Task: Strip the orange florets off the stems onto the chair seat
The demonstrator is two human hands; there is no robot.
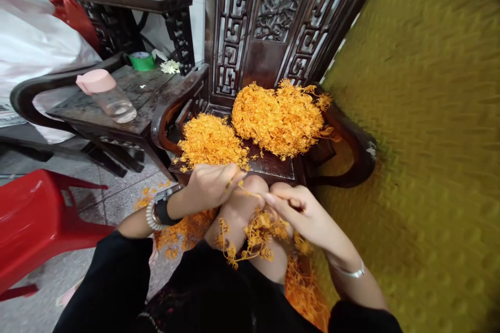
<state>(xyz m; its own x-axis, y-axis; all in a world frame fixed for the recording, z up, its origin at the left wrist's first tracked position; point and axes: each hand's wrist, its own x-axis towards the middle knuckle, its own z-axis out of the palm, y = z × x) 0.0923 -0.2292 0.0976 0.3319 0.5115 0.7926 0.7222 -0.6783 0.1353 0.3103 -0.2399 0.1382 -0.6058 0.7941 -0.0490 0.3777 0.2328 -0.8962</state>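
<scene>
Between left-hand fingers (233, 173) and right-hand fingers (275, 201), one orange strand (252, 193)

Single view — you wore the camera on your head; it looked forward and steeply down, close over your left hand (211, 186) and right hand (307, 214) at your lap, carved chair (269, 15) just ahead.

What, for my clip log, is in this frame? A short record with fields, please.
left hand: pinches an orange strand
right hand: pinches the same strand
knees: clump of orange strands lies on them
chair seat: two orange heaps
side table: pink-capped clear bottle, green tape roll
floor: red plastic chair, orange scraps
</scene>
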